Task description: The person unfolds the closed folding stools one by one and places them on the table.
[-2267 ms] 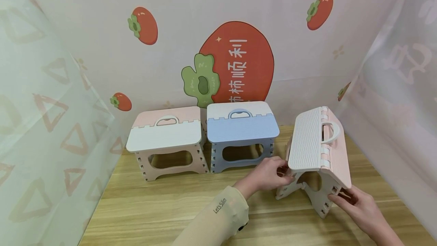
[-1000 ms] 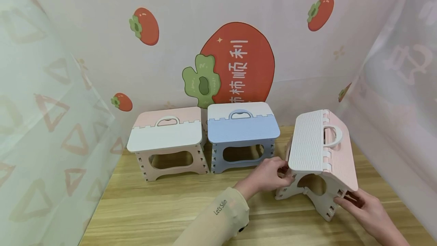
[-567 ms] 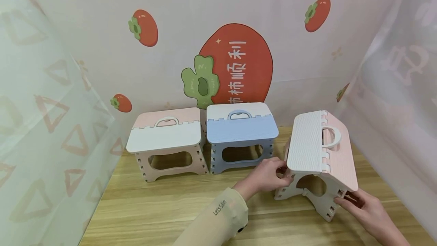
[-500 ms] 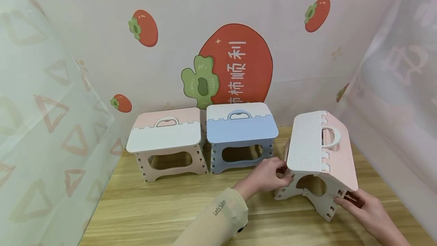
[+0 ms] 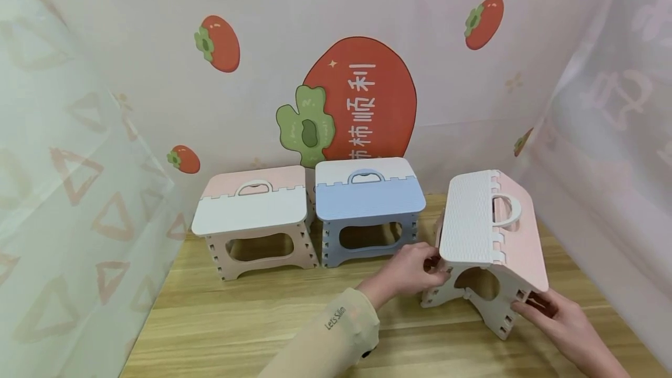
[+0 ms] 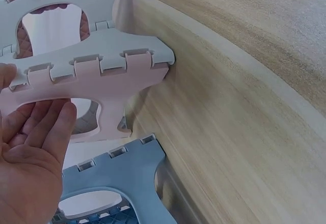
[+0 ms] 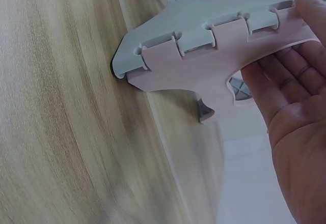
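Note:
On the right of the head view stands a white-and-pink folding stool (image 5: pixel 467 217), its two top panels bent into a ridge, its carry handle sticking up. My left hand (image 5: pixel 406 270) grips the stool's left leg edge; in the left wrist view the fingers (image 6: pixel 51 124) curl into the opening of the pink leg panel (image 6: pixel 107 89). At the other side my right hand (image 5: pixel 562 322) grips the right leg edge, thumb on the white panel and fingers behind the pink leg panel (image 7: pixel 188 71) in the right wrist view.
A pink-and-white stool (image 5: pixel 252 212) and a blue-and-white stool (image 5: pixel 370 197) stand unfolded side by side, with flat tops, left of my hands. All rest on a wooden table (image 5: pixel 210 325). A patterned sheet (image 5: pixel 252 104) hangs behind and at both sides.
Since the earliest frame, the held stool's panels have spread wider, and my right hand has moved slightly right with its leg. Over the last half second the hold looks the same.

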{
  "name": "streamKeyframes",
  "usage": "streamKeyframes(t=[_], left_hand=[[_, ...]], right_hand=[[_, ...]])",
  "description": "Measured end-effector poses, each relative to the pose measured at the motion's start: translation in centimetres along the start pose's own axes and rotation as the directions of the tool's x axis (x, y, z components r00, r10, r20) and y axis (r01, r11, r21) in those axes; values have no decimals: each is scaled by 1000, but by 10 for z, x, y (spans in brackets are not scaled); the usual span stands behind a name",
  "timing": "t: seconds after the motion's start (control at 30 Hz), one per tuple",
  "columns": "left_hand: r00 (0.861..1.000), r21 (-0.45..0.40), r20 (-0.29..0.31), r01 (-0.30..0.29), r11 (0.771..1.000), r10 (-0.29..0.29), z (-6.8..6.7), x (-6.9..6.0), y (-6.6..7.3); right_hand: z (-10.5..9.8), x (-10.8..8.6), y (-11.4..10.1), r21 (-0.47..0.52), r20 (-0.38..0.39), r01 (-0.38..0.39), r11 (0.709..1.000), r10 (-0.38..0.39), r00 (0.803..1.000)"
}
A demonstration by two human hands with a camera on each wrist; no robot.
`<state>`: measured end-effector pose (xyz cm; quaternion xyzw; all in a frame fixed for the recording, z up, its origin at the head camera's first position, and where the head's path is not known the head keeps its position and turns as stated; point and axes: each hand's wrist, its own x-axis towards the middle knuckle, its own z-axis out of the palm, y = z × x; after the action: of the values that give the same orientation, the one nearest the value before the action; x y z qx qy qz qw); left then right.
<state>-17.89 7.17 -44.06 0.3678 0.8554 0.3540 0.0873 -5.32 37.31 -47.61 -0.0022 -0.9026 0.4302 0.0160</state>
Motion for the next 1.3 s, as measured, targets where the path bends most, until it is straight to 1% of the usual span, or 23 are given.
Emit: streamKeyframes(t=[0.1,0.17,0.27,0.33,0.4,0.5,0.53,0.6,0.67,0.77,0.83,0.93,1.07,1.2,1.3], left_hand=[[1000,-37,15,3,999,-2,-1,0,0],[999,-52,33,-8,999,9,-2,0,-1],[998,-95,47,-27,995,32,-5,-1,-1],[998,-102,35,-41,994,45,-10,-2,1],[998,-105,6,-54,993,55,-18,-3,5],[996,-63,-55,-79,995,76,-32,-4,12],[994,-53,-72,-89,995,85,-36,-4,15],[990,-17,-92,-107,994,105,-46,-3,21],[988,18,-93,-122,992,123,-53,0,27],[989,58,-58,-130,990,133,-60,7,37],[991,67,-30,-127,990,129,-61,12,43],[991,77,6,-132,988,132,-61,21,50],[991,104,53,-127,986,122,-57,31,58],[991,141,93,-106,984,94,-51,37,62],[992,156,109,-87,984,71,-47,39,62]], right_hand=[[-2,1,-1,15,21,-35,999,34,999],[-4,2,-1,13,41,-50,999,50,998],[-9,1,1,13,93,-75,997,74,993],[-14,0,4,8,115,-67,998,66,991],[-22,-2,8,11,113,-43,999,42,993],[-34,-3,15,-13,36,27,1000,-27,999],[-38,-2,15,-16,8,35,999,-35,999],[-46,0,9,-33,-56,61,998,-63,996],[-53,5,-2,-40,-109,72,997,-76,991],[-62,11,-23,-40,-160,86,996,-91,983],[-68,17,-34,-59,-167,89,994,-98,981],[-74,25,-48,-105,-129,71,992,-84,988],[-75,41,-62,-159,-67,58,986,-69,995],[-73,54,-72,-197,-34,63,978,-71,997],[-70,61,-79,-216,-17,67,974,-72,997]])
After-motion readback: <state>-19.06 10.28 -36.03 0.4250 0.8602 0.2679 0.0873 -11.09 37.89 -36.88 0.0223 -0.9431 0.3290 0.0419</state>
